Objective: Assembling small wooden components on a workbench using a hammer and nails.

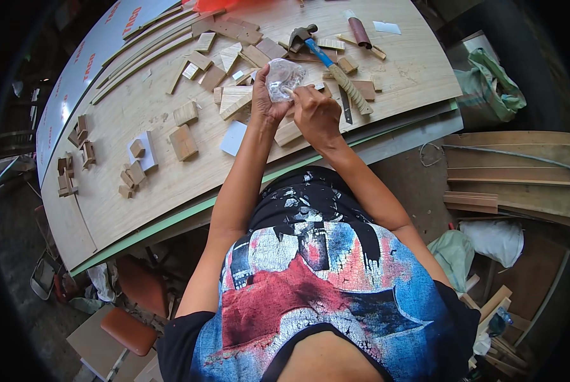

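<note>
Plywood sheets stacked as a counter (138,210) fill the upper half of my view, littered with offcuts. From where I watch, both of my hands meet just above the centre of the frame. My left hand (264,105) is curled around a small clear plastic bag (285,77), holding it up off the counter with fingers closed on its lower part. My right hand (317,113) sits just beside it, thumb and fingertips pinched on the bag's right edge.

Just to the upper right of the bag lies a hammer (326,60) with a blue neck and a pale ribbed grip, its head pointing toward the top of the frame. A roll of reddish-brown sandpaper (360,32) rests near the top, right of the hammer. Left of my hands sit flat wooden blocks (184,142), and a cluster of smaller blocks (132,175) lies further toward the left edge. A green cloth bag (495,83) slumps at the upper right, off the counter.
</note>
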`<state>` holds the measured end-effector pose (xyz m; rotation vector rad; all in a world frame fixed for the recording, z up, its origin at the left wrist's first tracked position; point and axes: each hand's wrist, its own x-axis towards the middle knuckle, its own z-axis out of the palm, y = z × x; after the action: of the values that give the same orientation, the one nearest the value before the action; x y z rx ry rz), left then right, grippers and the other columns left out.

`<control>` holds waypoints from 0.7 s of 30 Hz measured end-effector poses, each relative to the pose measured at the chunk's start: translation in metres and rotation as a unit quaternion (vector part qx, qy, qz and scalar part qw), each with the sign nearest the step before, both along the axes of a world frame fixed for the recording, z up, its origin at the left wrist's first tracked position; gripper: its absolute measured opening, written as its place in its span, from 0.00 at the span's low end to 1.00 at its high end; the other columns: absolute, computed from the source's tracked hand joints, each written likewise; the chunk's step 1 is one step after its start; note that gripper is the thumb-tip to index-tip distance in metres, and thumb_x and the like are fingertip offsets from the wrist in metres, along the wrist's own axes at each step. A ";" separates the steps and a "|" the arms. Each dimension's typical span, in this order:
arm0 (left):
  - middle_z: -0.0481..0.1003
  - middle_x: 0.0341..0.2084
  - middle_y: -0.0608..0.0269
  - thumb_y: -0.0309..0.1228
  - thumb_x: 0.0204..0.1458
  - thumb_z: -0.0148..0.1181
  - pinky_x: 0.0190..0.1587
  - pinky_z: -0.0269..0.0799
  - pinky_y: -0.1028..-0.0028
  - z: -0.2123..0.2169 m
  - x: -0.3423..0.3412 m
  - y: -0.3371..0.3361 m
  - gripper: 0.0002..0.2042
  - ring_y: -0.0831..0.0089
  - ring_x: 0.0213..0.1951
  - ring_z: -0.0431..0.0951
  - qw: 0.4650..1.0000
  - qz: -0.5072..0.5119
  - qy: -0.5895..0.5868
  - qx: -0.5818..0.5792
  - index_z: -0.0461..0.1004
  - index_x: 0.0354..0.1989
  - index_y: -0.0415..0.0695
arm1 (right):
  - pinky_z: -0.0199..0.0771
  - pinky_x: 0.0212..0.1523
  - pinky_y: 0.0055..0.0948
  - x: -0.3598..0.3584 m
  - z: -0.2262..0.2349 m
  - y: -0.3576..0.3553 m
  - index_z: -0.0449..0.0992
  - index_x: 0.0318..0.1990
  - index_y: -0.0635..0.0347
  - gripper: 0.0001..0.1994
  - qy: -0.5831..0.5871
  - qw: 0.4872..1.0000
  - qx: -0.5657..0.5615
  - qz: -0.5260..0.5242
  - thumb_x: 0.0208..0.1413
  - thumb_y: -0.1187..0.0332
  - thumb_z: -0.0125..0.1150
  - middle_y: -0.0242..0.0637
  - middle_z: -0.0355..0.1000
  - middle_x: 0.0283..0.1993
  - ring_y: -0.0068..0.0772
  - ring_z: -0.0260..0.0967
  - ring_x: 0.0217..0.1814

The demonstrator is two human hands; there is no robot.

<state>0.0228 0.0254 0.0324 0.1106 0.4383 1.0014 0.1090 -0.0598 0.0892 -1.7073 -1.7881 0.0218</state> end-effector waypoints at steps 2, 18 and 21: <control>0.67 0.39 0.51 0.42 0.43 0.50 0.49 0.48 0.36 0.009 0.001 -0.004 0.20 0.51 0.44 0.65 1.000 -0.005 -0.006 -0.019 0.64 0.41 0.42 | 0.68 0.20 0.33 0.003 0.005 -0.001 0.67 0.19 0.61 0.00 0.014 1.000 0.014 0.001 0.36 0.75 0.51 0.43 0.67 0.19 0.41 0.68 0.20; 0.66 0.41 0.49 0.43 0.41 0.53 0.49 0.47 0.37 0.012 0.003 -0.014 0.22 0.49 0.45 0.64 0.999 -0.006 -0.007 -0.050 0.64 0.42 0.42 | 0.68 0.19 0.32 -0.009 -0.014 0.003 0.67 0.20 0.61 0.03 -0.058 0.998 -0.033 0.010 0.38 0.73 0.47 0.44 0.67 0.20 0.39 0.68 0.19; 0.65 0.42 0.48 0.43 0.42 0.51 0.49 0.48 0.38 0.002 0.000 -0.012 0.22 0.49 0.45 0.64 0.998 -0.032 -0.037 -0.046 0.63 0.43 0.41 | 0.68 0.19 0.32 -0.008 -0.013 0.004 0.67 0.20 0.61 0.03 -0.044 0.998 -0.034 -0.001 0.38 0.73 0.48 0.44 0.68 0.20 0.40 0.68 0.20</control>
<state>0.0233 0.0136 0.0340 0.0041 0.4109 0.9182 0.1010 -0.0561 0.0764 -1.7825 -1.8680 0.0061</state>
